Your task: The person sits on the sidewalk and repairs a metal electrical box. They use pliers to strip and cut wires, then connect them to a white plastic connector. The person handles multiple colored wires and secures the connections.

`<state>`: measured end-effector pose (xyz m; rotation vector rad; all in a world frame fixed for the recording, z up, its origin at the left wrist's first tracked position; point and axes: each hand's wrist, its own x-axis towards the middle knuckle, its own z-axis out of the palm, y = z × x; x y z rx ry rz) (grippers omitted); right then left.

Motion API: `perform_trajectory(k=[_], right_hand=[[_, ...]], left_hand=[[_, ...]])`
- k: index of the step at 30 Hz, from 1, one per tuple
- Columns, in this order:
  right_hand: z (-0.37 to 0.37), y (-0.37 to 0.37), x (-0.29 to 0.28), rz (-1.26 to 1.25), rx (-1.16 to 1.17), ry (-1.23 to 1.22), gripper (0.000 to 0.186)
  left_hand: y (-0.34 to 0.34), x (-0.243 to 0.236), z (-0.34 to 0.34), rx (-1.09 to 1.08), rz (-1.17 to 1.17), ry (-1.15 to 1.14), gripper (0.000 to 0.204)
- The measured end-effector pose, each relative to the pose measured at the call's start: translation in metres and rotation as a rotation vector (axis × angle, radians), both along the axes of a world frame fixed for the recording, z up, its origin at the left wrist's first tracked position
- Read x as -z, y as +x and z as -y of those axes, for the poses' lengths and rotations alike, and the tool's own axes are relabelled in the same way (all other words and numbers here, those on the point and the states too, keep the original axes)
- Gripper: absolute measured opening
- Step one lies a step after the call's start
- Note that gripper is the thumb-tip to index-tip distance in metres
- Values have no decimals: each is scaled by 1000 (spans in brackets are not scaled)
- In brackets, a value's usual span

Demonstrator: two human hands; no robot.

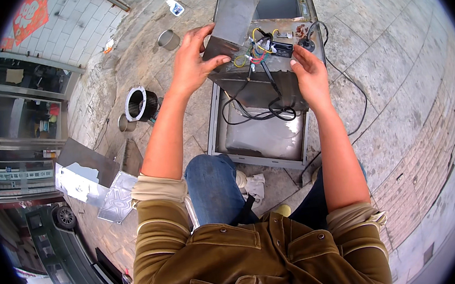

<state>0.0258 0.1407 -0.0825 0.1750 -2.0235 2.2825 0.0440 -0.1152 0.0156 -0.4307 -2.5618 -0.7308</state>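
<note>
A metal appliance housing [266,88] stands in front of me, its parts opened out. My left hand [193,62] grips a bent sheet-metal panel [234,16] by its dark lower flange, thumb on the near side and fingers behind. The panel tilts up over the left of the housing. Coloured wires [257,51] and connectors bunch between my hands. My right hand [310,74] has its fingertips closed at the right end of a black rectangular block [282,49] beside the wires. A looped black cable [276,114] hangs down the housing's near face.
A framed metal pan [213,135] lies below the housing, near my knees. Off to the left are a fan drum [141,103], a metal cup [168,40] and sheet-metal pieces [88,171]. A spray bottle [173,6] lies farther off. A black cord [359,86] trails across the paving on the right.
</note>
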Motion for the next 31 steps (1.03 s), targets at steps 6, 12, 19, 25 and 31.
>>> perform_trajectory(k=[6,12,19,25,31], right_hand=[[1,5,-3,25,92,90,27],[0,36,-25,62,-199,649,18],[1,46,-3,3,-215,855,32],[12,42,22,4,-192,729,19],[8,46,17,22,-101,748,15]], left_hand=[[2,4,2,10,-12,36,75],[19,14,14,-126,-65,70,63],[70,72,3,-329,201,346,32],[69,95,-39,-254,277,-130,26],[47,92,-86,-75,243,93,17]])
